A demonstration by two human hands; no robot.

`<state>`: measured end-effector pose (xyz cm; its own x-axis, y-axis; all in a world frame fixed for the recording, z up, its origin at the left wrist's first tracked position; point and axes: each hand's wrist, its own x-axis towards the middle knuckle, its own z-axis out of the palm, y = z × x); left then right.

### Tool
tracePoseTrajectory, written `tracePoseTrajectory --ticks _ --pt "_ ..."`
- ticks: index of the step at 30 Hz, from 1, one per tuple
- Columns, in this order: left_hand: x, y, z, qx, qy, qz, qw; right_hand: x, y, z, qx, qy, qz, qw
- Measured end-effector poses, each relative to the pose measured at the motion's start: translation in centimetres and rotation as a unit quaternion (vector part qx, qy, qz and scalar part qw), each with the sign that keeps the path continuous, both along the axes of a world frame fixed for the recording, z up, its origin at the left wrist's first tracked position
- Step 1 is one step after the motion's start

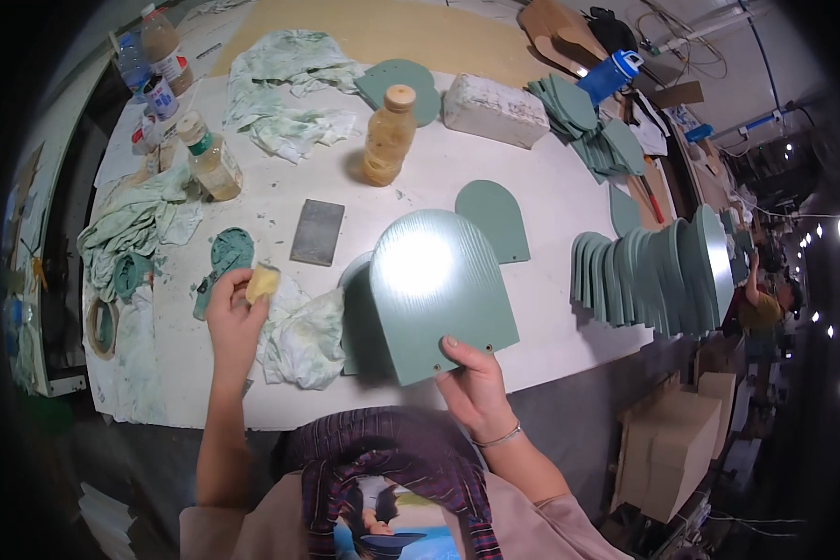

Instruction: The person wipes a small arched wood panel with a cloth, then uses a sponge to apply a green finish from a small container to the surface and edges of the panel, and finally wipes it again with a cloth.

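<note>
My right hand (476, 387) grips the lower edge of a green arch-topped panel (453, 317), its thumb on the face close to two small holes. The panel is tilted up over the table, and a bright glare lies on its upper part. Between the fingertips of my left hand (235, 313) is a small yellow block (263, 282); whether it is sponge or plastic I cannot tell. Beside that hand sits a lump of green putty (232, 248). A crumpled stained cloth (303, 336) lies between my hands. Another panel is partly hidden behind the held one.
A dark grey flat block (318, 232) and a bottle of amber liquid (390, 138) are on the white table (280, 187). To the right stands a row of green panels (644, 275). One arched panel (495, 219) lies farther back, near a whitish brick-shaped block (497, 110).
</note>
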<state>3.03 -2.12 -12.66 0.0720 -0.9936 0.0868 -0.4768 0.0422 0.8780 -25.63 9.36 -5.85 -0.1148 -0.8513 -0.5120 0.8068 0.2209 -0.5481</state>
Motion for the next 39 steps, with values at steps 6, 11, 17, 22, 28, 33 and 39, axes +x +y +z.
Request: tracePoseTrajectory --ticks 6,11,17,22,28,33,39 --pt "-4.7 3.4 8.3 0.141 0.411 -0.211 0.876 0.5 -0.6 2.1 -0.036 0.007 -0.032 0.999" --pt "-5.5 3.9 9.5 0.198 0.504 -0.225 0.81 0.0 -0.2 2.2 -0.071 0.053 -0.025 0.996" --pt "-6.3 5.1 9.8 0.133 0.408 -0.195 0.882 -0.1 -0.1 2.5 -0.08 0.047 -0.06 0.994" --pt "-7.1 6.1 10.5 0.059 0.305 -0.177 0.934 -0.2 0.1 2.4 -0.096 0.048 -0.05 0.993" --pt "-7.5 4.5 10.3 -0.164 0.103 -0.196 0.961 -0.2 0.2 2.8 -0.081 0.054 -0.056 0.994" --pt "-8.1 5.2 9.8 -0.225 0.034 -0.183 0.956 -0.2 0.2 2.9 -0.083 0.048 -0.06 0.994" --pt "-7.9 7.3 10.4 -0.201 0.043 -0.275 0.939 -0.2 -0.2 2.9 -0.087 0.044 -0.064 0.993"
